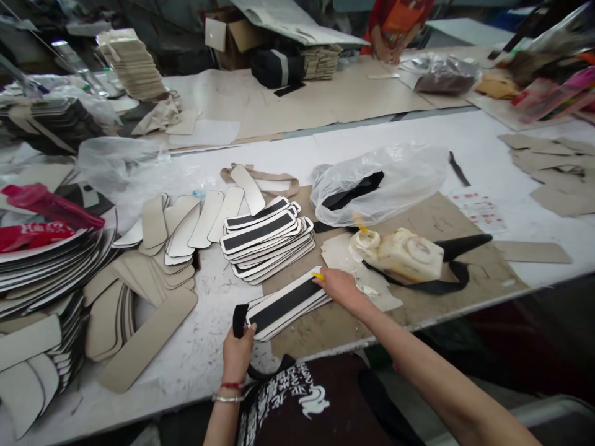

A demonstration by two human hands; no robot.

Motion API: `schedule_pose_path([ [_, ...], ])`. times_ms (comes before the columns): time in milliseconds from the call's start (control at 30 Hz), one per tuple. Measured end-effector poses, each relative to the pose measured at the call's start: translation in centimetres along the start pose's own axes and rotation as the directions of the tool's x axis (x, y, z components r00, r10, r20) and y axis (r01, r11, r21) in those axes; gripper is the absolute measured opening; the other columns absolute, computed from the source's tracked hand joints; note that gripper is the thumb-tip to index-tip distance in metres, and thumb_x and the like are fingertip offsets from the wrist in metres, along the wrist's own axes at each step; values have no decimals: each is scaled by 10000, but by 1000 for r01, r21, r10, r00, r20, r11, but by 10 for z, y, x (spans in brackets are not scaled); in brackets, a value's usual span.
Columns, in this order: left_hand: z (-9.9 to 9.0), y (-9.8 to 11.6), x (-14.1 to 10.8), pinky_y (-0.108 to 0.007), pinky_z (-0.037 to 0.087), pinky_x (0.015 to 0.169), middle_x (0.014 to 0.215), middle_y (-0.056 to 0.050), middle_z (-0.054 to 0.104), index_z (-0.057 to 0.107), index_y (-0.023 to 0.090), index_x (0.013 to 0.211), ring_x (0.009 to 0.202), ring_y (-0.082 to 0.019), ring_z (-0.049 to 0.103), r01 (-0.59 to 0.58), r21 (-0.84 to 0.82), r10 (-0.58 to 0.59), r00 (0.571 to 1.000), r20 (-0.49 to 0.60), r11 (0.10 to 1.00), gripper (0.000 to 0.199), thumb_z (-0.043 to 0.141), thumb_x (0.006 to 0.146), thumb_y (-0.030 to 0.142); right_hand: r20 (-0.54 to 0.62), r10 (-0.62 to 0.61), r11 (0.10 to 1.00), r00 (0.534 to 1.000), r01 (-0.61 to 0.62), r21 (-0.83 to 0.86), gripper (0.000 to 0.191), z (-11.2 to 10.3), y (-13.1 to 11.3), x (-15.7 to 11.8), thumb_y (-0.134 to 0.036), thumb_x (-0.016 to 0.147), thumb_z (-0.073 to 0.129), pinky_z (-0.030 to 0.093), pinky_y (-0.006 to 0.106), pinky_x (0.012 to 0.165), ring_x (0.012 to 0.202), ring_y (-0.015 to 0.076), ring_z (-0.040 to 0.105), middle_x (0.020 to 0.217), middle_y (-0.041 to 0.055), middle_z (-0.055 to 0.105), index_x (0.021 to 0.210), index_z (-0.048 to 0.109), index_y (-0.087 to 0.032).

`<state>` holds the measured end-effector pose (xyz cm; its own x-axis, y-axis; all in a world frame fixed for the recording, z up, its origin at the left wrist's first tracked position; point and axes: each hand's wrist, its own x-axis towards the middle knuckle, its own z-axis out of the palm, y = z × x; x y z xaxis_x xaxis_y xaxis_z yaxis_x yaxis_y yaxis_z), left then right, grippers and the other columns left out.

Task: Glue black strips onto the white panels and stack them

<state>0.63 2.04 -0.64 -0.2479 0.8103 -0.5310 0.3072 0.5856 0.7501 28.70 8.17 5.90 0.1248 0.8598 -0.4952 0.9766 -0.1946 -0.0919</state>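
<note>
My right hand is closed on a small yellow tool at the right end of a white panel with a black strip. That panel lies on top of a few similar ones. At its left end, my left hand grips a black band, its thumb by the panel's edge. The band hangs down toward my lap. Behind them sits a pile of finished-looking panels with black strips. A stained cream container with a yellow piece in its round opening lies to the right.
Beige and white panels fan out at the left, near a pink bottle. A clear plastic bag with black material inside lies behind the container. Across the table, a person in orange stands by a brown-covered surface.
</note>
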Motion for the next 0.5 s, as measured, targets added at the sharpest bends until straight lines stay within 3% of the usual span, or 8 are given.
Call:
schedule_pose_path([
  [500,4,19,-7,-192,275,382,438,85,389,436,177,655,394,-62,341,127,-136,-128,992,8,982,312,652,560,381,77,-19,1000,997,17,21,355,4,7,13,-461,823,396,383,278,680,874,229,583,915,107,637,996,541,-186],
])
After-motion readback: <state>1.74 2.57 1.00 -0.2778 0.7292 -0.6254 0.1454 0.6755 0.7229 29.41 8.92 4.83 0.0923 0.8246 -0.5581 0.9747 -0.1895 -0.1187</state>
